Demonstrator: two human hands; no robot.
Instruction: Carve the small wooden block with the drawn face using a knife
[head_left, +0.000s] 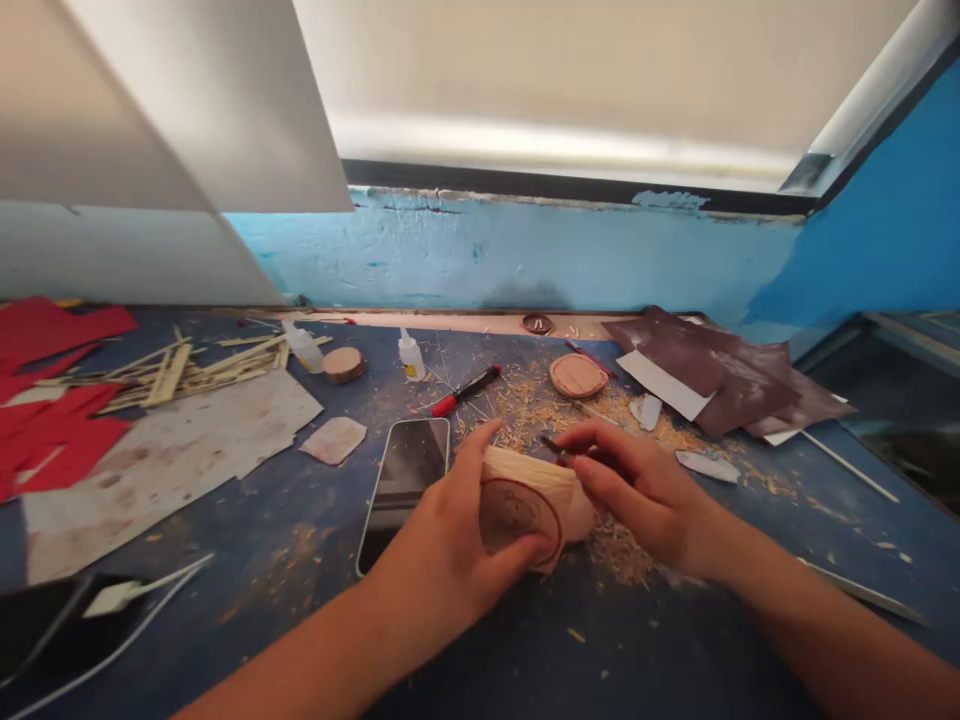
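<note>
My left hand (472, 525) is closed around a pale wooden block (529, 470), thumb on its front face and fingers behind. A reddish-brown ring with a faint sketch inside is drawn on that face. At the block's upper right edge, my right hand (637, 490) pinches a small tool with a dark pointed tip (551, 443); most of it is hidden by the fingers, so its kind cannot be told. Wood shavings (626, 550) lie under and around the hands. Beside my left hand rests a smartphone (409, 470), partly covered by the wrist.
Behind the hands lie a red marker (466, 390), a round wooden disc (578, 376), a small glue bottle (411, 356) and a wood slice (343, 364). Sandpaper sheets (705, 365) are at right. Thin sticks (172, 375), red sheets (56, 430) and a white cable (142, 635) occupy the left.
</note>
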